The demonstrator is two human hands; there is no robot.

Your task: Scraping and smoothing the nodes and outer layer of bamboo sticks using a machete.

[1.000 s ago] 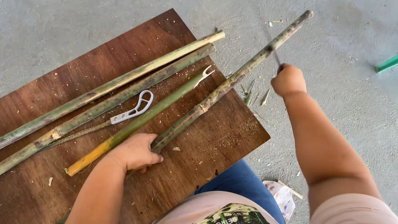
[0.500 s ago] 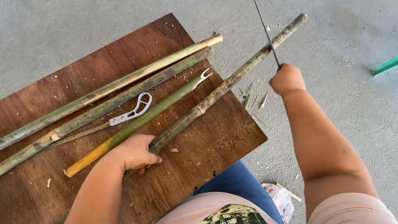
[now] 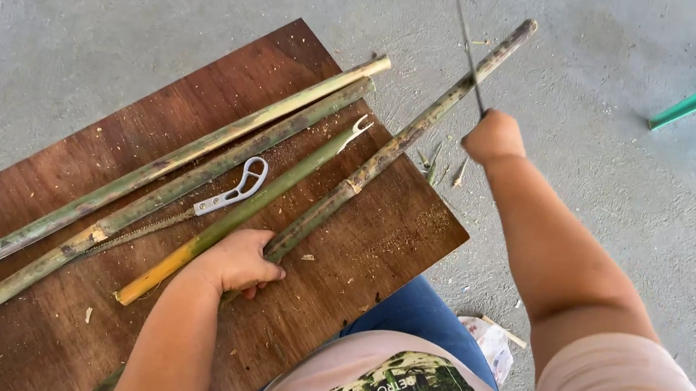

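Fingers (image 3: 254, 274) of the left hand (image 3: 232, 261) are clamped around the near part of a mottled green-brown bamboo pole (image 3: 398, 144), which slants from the dark brown wooden board worktop (image 3: 340, 256) out over the grey concrete floor (image 3: 167, 14). The right hand (image 3: 494, 137) is fisted tight on a thin dark blade (image 3: 466, 42), raised just beside the pole's far half. Three more bamboo poles (image 3: 194, 150) and a small grey-handled saw (image 3: 229, 194) lie on the board.
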